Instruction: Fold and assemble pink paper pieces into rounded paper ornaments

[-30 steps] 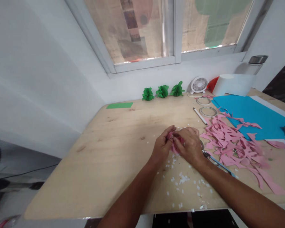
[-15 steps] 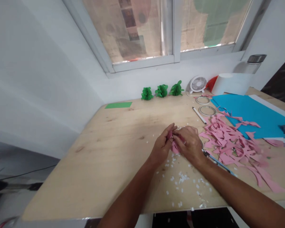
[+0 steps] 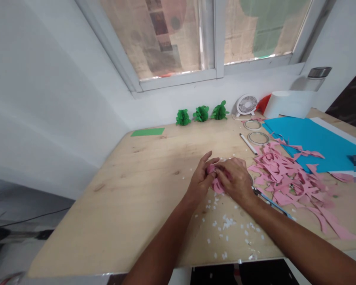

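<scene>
Both hands meet over the middle of the wooden table (image 3: 142,190), around a small pink paper piece (image 3: 218,186). My left hand (image 3: 201,174) pinches its left side between thumb and fingers, with the index finger raised. From the right, my right hand (image 3: 233,174) has its fingertips closed on the same piece, covering much of it. Small white bits (image 3: 228,222) lie scattered on the wood below and around the hands. Just right of my right wrist lies a long blue tool with a dark end (image 3: 274,204), partly hidden by the forearm.
Pink paper scraps (image 3: 293,174) heap up at the right, near blue sheets (image 3: 317,138). Two tape rolls (image 3: 258,137) and a white pen (image 3: 248,144) lie behind. Green paper shapes (image 3: 201,114), a small fan (image 3: 247,105) and a green strip (image 3: 147,132) sit along the back.
The left index finger has lifted away from the pink paper, showing slightly more of it. The right hand has barely moved.
</scene>
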Motion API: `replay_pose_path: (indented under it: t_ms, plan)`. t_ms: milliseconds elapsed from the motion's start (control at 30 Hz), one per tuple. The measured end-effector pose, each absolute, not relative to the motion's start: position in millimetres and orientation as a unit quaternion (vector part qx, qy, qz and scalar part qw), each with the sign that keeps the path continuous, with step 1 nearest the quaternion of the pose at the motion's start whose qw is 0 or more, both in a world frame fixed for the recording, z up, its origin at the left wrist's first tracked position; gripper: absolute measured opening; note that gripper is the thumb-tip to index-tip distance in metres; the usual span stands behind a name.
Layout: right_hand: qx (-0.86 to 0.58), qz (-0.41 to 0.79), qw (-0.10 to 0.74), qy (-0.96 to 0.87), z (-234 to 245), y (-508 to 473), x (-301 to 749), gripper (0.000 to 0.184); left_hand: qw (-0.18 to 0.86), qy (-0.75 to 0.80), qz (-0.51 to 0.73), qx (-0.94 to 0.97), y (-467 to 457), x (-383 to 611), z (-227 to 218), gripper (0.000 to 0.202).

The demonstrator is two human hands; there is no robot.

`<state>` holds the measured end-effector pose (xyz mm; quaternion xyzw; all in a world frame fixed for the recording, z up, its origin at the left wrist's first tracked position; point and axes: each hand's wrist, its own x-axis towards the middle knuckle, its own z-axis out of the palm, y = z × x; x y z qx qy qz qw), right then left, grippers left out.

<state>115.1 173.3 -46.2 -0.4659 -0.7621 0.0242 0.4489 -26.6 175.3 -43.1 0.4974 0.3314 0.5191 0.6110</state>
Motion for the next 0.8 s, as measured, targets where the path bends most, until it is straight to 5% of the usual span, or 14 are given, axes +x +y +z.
replay_pose_path:
  t_ms: [633,800]
  plan:
    - [-0.523,0.09,0.44,-0.724,-44.2,173.9,114.0,0.009,0.585,0.411,0.527,0.459,176.0,-24.9,-44.0,0.056]
    - [-0.536,0.126,0.446,-0.706,-43.9,175.2,114.1,0.011,0.576,0.433,0.543,0.432,176.0,-24.7,-40.6,0.036]
